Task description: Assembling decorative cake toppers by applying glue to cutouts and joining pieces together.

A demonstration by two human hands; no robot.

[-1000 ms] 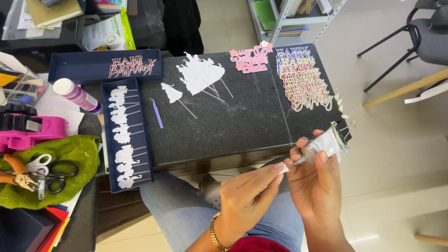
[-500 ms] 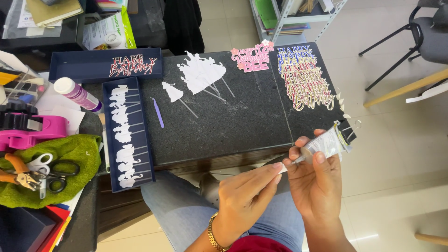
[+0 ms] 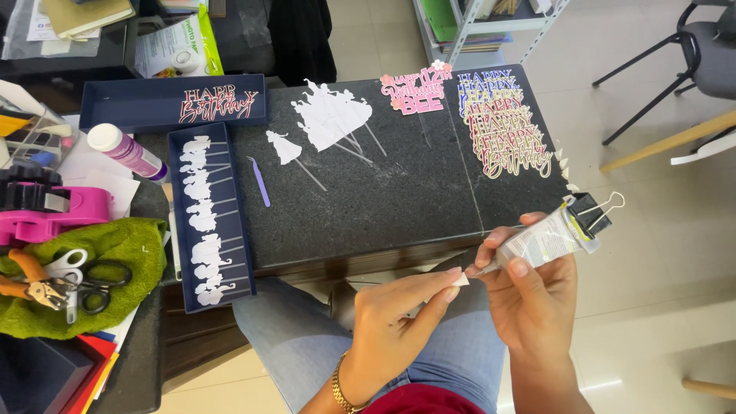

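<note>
My right hand point(image 3: 529, 295) holds a small glue tube point(image 3: 546, 240) whose rolled end is clamped by a black binder clip point(image 3: 594, 215); its fine nozzle points left. My left hand point(image 3: 399, 314) pinches a small white paper piece point(image 3: 460, 280) right at the nozzle tip. Both hands hover over my lap, in front of the near edge of the black stone slab point(image 3: 383, 207). On the slab lie white dress-shaped paper toppers on sticks point(image 3: 330, 115), a pink lettered cutout point(image 3: 415, 93) and a stack of lettered cutouts point(image 3: 502, 130).
A dark blue tray point(image 3: 239, 253) with several white toppers lies at the slab's left; another dark tray point(image 3: 172, 100) holds a lettered cutout. A purple tool point(image 3: 259, 182), glue bottle point(image 3: 126, 151), pink tape dispenser point(image 3: 50, 211), scissors and pliers on a green towel point(image 3: 115, 245) sit left. A chair point(image 3: 690, 54) stands right.
</note>
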